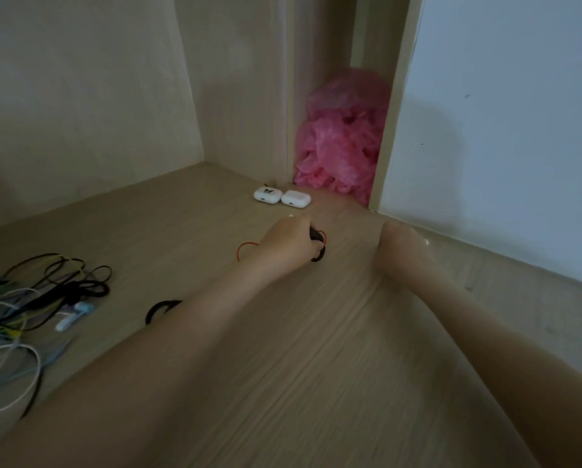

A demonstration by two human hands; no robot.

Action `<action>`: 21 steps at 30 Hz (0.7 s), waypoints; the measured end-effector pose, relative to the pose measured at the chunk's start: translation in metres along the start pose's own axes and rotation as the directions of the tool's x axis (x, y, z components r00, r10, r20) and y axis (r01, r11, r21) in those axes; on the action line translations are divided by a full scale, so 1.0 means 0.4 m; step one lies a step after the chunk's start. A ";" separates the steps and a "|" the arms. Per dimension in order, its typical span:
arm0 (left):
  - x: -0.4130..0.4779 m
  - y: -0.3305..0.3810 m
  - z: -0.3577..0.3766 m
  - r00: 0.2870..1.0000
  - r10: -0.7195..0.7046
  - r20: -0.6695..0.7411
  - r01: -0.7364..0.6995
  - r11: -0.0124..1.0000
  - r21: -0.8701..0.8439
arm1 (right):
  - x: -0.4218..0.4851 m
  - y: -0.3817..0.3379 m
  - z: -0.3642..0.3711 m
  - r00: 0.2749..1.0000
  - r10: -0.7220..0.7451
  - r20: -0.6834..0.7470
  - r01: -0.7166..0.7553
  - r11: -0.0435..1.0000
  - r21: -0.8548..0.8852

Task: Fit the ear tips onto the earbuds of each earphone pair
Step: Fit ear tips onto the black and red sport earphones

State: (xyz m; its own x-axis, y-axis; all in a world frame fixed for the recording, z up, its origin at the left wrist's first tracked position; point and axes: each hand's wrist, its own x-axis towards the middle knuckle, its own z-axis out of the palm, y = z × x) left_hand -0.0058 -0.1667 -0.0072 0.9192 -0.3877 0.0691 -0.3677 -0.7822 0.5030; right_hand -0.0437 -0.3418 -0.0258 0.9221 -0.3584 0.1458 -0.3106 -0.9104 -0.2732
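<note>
At your far left, a tangle of earphone cables [9, 319] is lying on the wooden surface [316, 366], with a pale blue earbud [80, 309] at its edge. Your left hand [288, 246] is curling its fingers round a black earphone [315, 235] with a red cord, near two white cases [267, 194]. A pink bag [340, 143] is sitting behind them. Your right hand [402, 251] is showing blurred; whether its fingers are holding anything, I cannot tell.

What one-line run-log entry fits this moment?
left hand: grips earphone | right hand: grasp unclear | cases: two, beyond hands | cable pile: far left
</note>
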 end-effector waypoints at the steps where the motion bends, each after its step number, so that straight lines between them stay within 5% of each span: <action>1: -0.009 -0.002 -0.006 1.000 -0.011 -0.007 0.011 1.000 -0.027 | -0.004 -0.013 -0.001 1.000 0.000 -0.001 0.000 0.998 0.066; 5: -0.072 -0.036 -0.042 0.997 -0.042 -0.059 0.029 0.977 -0.213 | -0.042 -0.115 -0.006 0.988 -0.157 -0.008 0.147 0.904 0.401; 9: -0.153 -0.095 -0.080 0.987 -0.129 -0.096 0.083 0.921 -0.380 | -0.108 -0.233 -0.018 0.946 -0.311 0.089 0.129 0.618 0.776; 11: -0.195 -0.123 -0.093 0.977 -0.168 -0.130 0.086 0.873 -0.481 | -0.139 -0.271 -0.023 0.912 -0.397 0.101 0.130 0.513 0.848; 14: -0.263 -0.168 -0.113 0.956 -0.156 -0.246 0.044 0.912 -0.409 | -0.182 -0.329 -0.017 0.865 -0.491 0.104 0.132 0.423 0.897; 18: -0.320 -0.200 -0.126 0.924 -0.269 -0.271 0.132 0.891 -0.435 | -0.213 -0.367 0.006 0.911 -0.408 0.051 0.140 0.424 0.895; 21: -0.347 -0.226 -0.119 0.917 -0.342 -0.204 0.183 0.817 -0.547 | -0.237 -0.381 0.030 0.926 -0.376 -0.022 0.149 0.311 0.939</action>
State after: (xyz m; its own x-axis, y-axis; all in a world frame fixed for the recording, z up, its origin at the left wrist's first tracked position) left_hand -0.0934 -0.0192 -0.0213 0.9977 0.0112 0.0669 -0.0551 -0.4428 0.8949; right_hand -0.0812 -0.1665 -0.0095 0.9658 0.0057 0.2591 0.2572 -0.1425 -0.9558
